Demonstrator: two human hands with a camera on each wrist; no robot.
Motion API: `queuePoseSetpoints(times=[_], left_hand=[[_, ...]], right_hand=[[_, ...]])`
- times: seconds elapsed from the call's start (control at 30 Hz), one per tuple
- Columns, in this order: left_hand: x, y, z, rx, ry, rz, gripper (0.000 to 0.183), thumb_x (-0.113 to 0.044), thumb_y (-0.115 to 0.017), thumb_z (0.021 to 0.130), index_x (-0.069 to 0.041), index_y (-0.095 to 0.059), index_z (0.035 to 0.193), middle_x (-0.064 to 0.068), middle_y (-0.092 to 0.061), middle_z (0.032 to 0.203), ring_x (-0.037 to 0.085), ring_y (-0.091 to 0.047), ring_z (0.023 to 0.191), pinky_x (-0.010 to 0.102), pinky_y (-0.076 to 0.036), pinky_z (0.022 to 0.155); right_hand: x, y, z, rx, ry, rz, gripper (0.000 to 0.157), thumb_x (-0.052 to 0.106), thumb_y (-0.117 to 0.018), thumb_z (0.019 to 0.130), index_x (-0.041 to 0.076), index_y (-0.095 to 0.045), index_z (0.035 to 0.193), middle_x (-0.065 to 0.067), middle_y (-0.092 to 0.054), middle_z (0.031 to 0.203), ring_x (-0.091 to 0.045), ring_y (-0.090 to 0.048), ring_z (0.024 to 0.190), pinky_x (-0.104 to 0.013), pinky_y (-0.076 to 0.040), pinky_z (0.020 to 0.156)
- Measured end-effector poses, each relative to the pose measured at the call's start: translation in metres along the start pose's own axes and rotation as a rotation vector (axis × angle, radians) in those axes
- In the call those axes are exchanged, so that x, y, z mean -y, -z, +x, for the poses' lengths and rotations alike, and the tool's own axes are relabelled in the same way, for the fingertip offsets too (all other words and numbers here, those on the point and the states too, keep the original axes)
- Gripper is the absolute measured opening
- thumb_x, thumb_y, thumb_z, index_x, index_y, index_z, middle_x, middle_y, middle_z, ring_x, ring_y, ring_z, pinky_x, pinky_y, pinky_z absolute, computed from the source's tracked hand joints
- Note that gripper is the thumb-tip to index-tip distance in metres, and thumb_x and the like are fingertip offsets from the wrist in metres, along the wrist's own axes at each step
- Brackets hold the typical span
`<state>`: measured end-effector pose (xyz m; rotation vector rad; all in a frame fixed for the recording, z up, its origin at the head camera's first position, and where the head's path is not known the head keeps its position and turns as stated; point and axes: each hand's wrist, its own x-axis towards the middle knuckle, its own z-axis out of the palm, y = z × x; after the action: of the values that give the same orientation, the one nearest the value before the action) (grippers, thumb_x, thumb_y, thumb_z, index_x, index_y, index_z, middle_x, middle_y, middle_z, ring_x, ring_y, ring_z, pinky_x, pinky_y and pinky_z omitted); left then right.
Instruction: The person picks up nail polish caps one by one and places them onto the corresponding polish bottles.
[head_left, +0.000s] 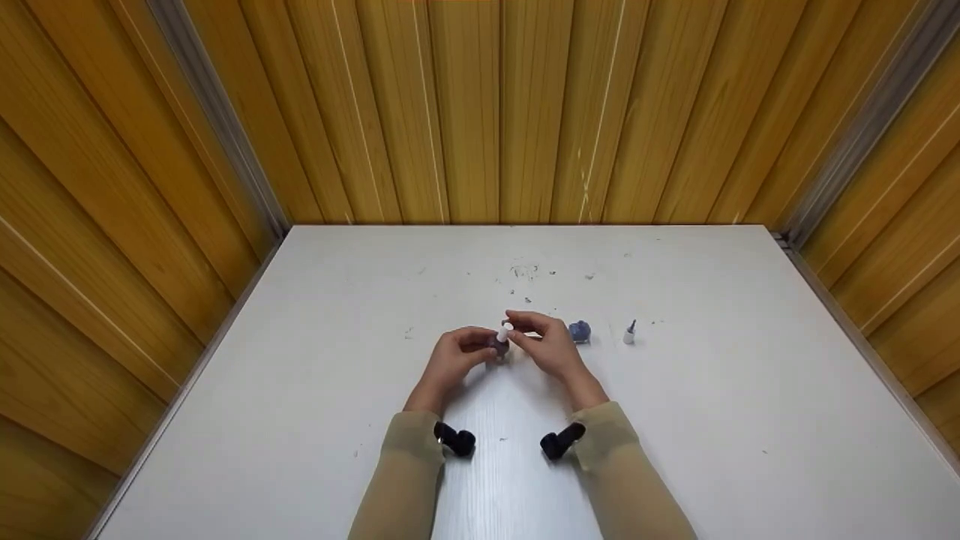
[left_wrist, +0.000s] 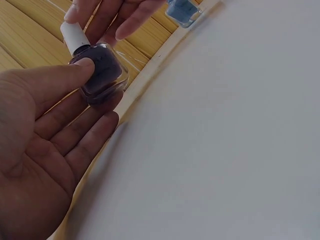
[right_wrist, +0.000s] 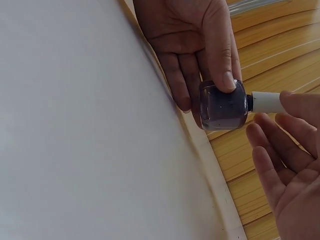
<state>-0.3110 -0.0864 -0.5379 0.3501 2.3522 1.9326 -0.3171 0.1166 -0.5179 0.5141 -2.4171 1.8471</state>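
Note:
My left hand [head_left: 452, 360] grips a small glass nail polish bottle [left_wrist: 104, 70] filled with dark purple polish, thumb on one face and fingers behind it. At the bottle's neck sits a white cap [right_wrist: 266, 102], and my right hand [head_left: 551, 346] pinches its end with the thumb while the other fingers are spread loosely. A short dark strip of neck shows between cap and bottle. Just right of my right hand is a blue nail polish bottle [head_left: 579, 331] without a cap. Farther right stands a white cap with its brush pointing up [head_left: 630, 332].
The white table [head_left: 225, 420] bears dark polish marks [head_left: 525, 271] beyond the hands. Wood-patterned walls [head_left: 465, 112] rise behind the table and along both sides. A black wrist camera [head_left: 456, 439] is strapped at the left sleeve, another [head_left: 561, 441] at the right.

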Motion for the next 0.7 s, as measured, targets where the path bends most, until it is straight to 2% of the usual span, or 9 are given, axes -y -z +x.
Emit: queuePoseSetpoints(times=[0.1,0.17,0.37,0.43,0.7], left_hand=[[0.0,0.0,0.0,0.003,0.003,0.0,0.03,-0.003,-0.075,0.092,-0.001,-0.072,0.121,0.016,-0.075,0.118,0.025,-0.073,0.111,0.034,-0.057,0.099],[0.0,-0.001,0.001,0.006,0.003,0.002,0.029,-0.002,-0.075,0.091,-0.001,-0.072,0.121,0.017,-0.076,0.117,0.024,-0.073,0.109,0.034,-0.057,0.098],[0.001,-0.001,0.001,0.011,0.012,-0.007,0.029,-0.001,-0.075,0.091,0.0,-0.072,0.12,0.017,-0.076,0.116,0.024,-0.074,0.107,0.032,-0.058,0.096],[0.002,-0.001,0.001,0.013,0.014,-0.012,0.028,-0.001,-0.075,0.091,0.0,-0.072,0.12,0.018,-0.076,0.116,0.024,-0.074,0.107,0.032,-0.058,0.096],[0.003,-0.001,0.001,0.019,0.017,0.001,0.027,-0.001,-0.074,0.092,-0.001,-0.072,0.119,0.017,-0.076,0.115,0.023,-0.074,0.106,0.032,-0.058,0.096]], right_hand=[[0.002,-0.001,0.001,0.001,-0.006,0.035,0.035,0.003,-0.072,0.095,-0.004,-0.068,0.129,-0.024,-0.072,0.125,-0.039,-0.067,0.119,-0.014,-0.053,0.088],[0.005,-0.002,0.0,0.008,-0.012,0.023,0.033,0.0,-0.07,0.095,-0.006,-0.068,0.127,-0.026,-0.072,0.124,-0.04,-0.067,0.119,-0.017,-0.055,0.09],[0.014,-0.004,-0.002,0.004,-0.033,-0.034,0.03,-0.004,-0.067,0.094,-0.008,-0.069,0.124,-0.027,-0.072,0.121,-0.039,-0.068,0.114,-0.044,-0.058,0.098],[0.012,-0.005,-0.002,-0.007,-0.03,-0.038,0.029,-0.004,-0.068,0.094,-0.006,-0.07,0.123,-0.025,-0.073,0.121,-0.038,-0.068,0.114,-0.047,-0.057,0.099],[0.003,-0.004,0.0,-0.016,0.005,-0.053,0.026,0.004,-0.074,0.093,0.001,-0.075,0.118,-0.019,-0.076,0.118,-0.032,-0.071,0.11,-0.043,-0.06,0.096]])
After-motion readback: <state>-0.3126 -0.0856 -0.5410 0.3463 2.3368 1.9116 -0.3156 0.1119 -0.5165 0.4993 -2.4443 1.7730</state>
